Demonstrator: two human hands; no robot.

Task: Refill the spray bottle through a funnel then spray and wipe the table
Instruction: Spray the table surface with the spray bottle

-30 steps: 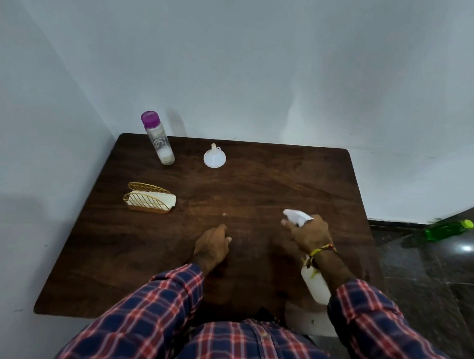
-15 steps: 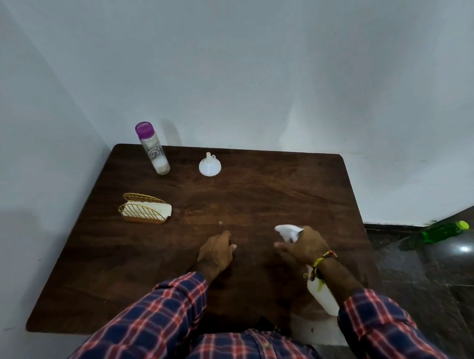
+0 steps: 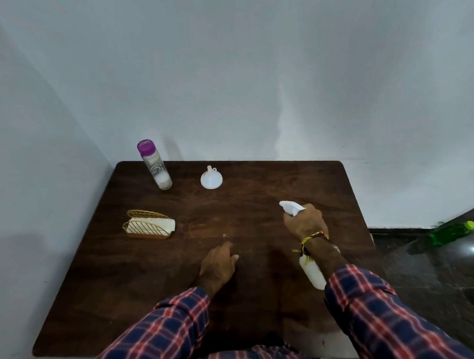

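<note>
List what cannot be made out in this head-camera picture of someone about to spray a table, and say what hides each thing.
- Spray bottle: its middle and trigger are hidden by the right hand and wrist, so the fill level is unknown.
- Purple-capped bottle: label print too small to read.
- Holder: its wire sides partly screen the white folded material inside.
- Green bottle on the floor: blurred.
- Table: near edge covered by sleeves.

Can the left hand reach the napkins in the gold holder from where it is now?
Probably yes. The left hand rests empty on the table, and the napkins in the gold holder lie to its left with only bare wood between them.
</note>
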